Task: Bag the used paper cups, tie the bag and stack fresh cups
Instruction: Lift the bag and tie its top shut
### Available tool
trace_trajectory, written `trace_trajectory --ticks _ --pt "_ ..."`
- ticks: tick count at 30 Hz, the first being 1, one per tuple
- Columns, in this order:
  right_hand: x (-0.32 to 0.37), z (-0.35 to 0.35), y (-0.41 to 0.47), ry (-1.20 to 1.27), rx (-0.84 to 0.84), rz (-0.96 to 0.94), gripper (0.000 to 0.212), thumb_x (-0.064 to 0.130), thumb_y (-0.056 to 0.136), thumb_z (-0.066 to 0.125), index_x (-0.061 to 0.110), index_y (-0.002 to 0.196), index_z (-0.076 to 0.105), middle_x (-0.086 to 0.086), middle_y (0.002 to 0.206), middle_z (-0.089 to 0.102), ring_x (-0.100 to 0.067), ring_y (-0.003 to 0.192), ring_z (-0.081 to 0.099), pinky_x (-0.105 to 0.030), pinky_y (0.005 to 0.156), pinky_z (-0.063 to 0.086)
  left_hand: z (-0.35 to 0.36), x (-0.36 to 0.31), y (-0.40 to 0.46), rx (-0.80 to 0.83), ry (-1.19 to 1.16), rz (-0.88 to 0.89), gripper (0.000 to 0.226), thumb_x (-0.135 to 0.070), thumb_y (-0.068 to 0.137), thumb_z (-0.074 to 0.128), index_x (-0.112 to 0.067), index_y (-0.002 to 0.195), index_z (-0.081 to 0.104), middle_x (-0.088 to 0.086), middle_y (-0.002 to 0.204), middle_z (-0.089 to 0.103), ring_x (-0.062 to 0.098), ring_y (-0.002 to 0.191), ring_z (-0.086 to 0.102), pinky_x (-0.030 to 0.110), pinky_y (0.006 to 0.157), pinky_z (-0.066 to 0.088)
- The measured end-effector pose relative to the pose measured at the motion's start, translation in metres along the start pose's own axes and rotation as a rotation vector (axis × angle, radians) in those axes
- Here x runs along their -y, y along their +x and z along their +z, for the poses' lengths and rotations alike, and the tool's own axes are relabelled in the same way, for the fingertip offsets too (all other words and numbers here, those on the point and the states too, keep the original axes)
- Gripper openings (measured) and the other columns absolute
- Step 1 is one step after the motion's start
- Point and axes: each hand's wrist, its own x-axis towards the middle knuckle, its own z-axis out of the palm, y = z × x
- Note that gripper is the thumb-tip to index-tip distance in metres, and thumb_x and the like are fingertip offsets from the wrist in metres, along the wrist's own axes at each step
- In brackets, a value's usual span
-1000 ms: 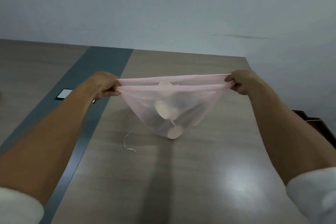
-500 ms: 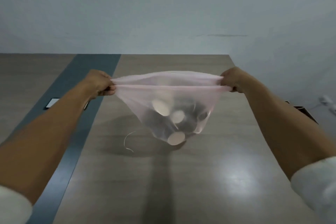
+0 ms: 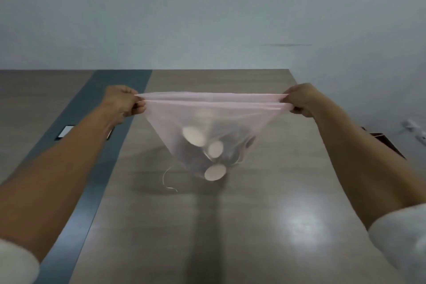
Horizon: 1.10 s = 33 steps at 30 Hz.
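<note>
A thin, translucent pink plastic bag point(image 3: 208, 120) hangs above a wood-grain table point(image 3: 265, 203), stretched wide by its mouth between two bare hands held well apart. The left hand point(image 3: 122, 102) is closed in a fist on the left end of the rim, and the right hand point(image 3: 299, 99) is closed the same way on the right end, so the rim runs nearly level as two taut pink bands. Below them the bag narrows to a point, and there the used paper cups point(image 3: 215, 161) lie bunched together; three pale round ends show through the film, while the rest is too blurred to count. A thin white string point(image 3: 167, 178) curls at the lower left of the bag, and whether it touches the tabletop cannot be told. Half a second ago the rim sagged open with a rounder pouch beneath it; now the rim is pulled flatter and the pouch is drawn into a sharper cone, with the cups still low in the bag. A dark grey strip point(image 3: 99, 157) runs along the table under the left forearm, with a small white rectangular plate point(image 3: 65, 131) set in it.
</note>
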Motion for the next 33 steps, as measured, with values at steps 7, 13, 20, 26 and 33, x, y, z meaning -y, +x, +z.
trace_trajectory --ticks 7,13,20,26,33 --pt "0.007 -0.011 -0.008 0.323 0.275 0.213 0.024 -0.011 0.098 0.046 0.002 0.102 0.065 -0.014 0.096 0.067 -0.02 0.076 0.068 -0.024 0.05 0.06 -0.002 0.018 0.007 0.13 -0.053 -0.168 0.029 0.014 0.1 0.044 -0.006 0.085 0.06 0.011 0.08 0.059 0.004 0.045 0.065 0.017 0.045 0.055" --pt "-0.002 -0.026 0.004 0.684 0.428 0.109 0.028 -0.015 0.096 0.04 -0.014 0.115 0.06 -0.027 0.123 0.064 -0.038 0.107 0.07 -0.034 0.077 0.063 -0.005 0.024 0.018 0.216 -0.319 -0.238 0.013 0.008 0.099 0.051 0.003 0.092 0.06 0.013 0.092 0.064 0.017 0.084 0.071 0.029 0.08 0.063" --pt "-0.032 -0.009 0.013 0.125 0.177 -0.334 0.022 -0.002 0.081 0.079 0.0 0.102 0.071 -0.017 0.093 0.072 -0.021 0.082 0.071 -0.028 0.072 0.057 -0.011 0.05 0.02 0.225 -0.021 0.021 0.018 -0.003 0.082 0.083 -0.005 0.094 0.069 0.015 0.097 0.075 0.019 0.081 0.077 0.021 0.066 0.062" --pt "-0.041 0.001 0.012 0.331 0.146 -0.242 0.025 0.024 0.1 0.057 0.003 0.092 0.068 -0.014 0.074 0.069 -0.023 0.058 0.063 -0.03 0.05 0.047 -0.008 0.052 0.023 0.134 -0.075 -0.143 0.018 -0.029 0.098 0.069 -0.012 0.096 0.066 0.008 0.083 0.069 0.009 0.057 0.074 0.021 0.047 0.057" --pt "-0.025 0.014 0.004 0.372 0.134 -0.238 0.024 0.032 0.104 0.047 0.011 0.101 0.059 -0.01 0.079 0.06 -0.022 0.049 0.061 -0.028 0.048 0.041 0.048 0.051 -0.003 -0.417 0.327 0.422 0.044 -0.039 0.096 0.056 -0.008 0.126 0.06 0.012 0.131 0.063 0.033 0.123 0.056 0.042 0.105 0.042"
